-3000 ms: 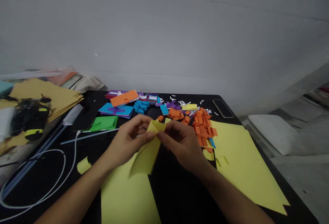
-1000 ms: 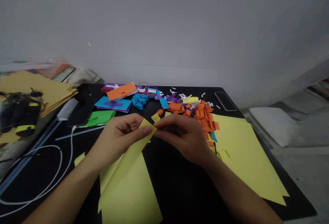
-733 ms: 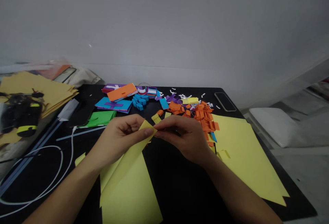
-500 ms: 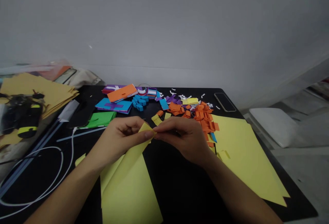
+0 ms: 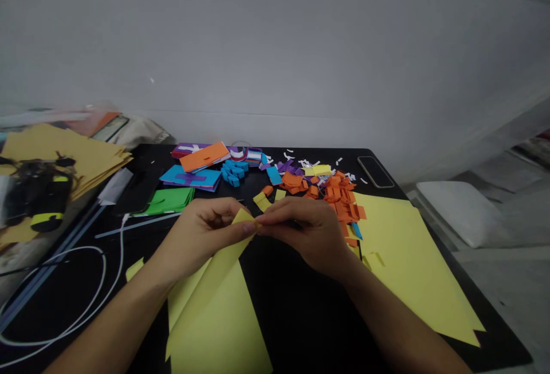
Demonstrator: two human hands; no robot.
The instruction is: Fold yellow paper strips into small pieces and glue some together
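Note:
My left hand (image 5: 217,229) pinches the upper corner of a yellow paper sheet (image 5: 215,317) between thumb and fingers. The sheet is folded over on itself and slopes down toward the front of the black table. Against the same corner, my right hand (image 5: 301,225) presses thumb and forefinger together on the edge of the paper. The fingertips of both hands nearly touch there and hide the very tip. Small yellow paper pieces (image 5: 262,201) lie just beyond my fingers.
Orange folded strips (image 5: 341,196) are heaped beyond my right hand, near large yellow sheets (image 5: 412,265). A phone (image 5: 375,172) lies at the back right. Blue folded papers (image 5: 191,177) and green papers (image 5: 169,199) lie back left; a white cable (image 5: 103,271) loops at the left.
Both hands keep their pinch on the paper corner. The lower left edge of the folded sheet has shifted slightly; otherwise the scene is almost the same.

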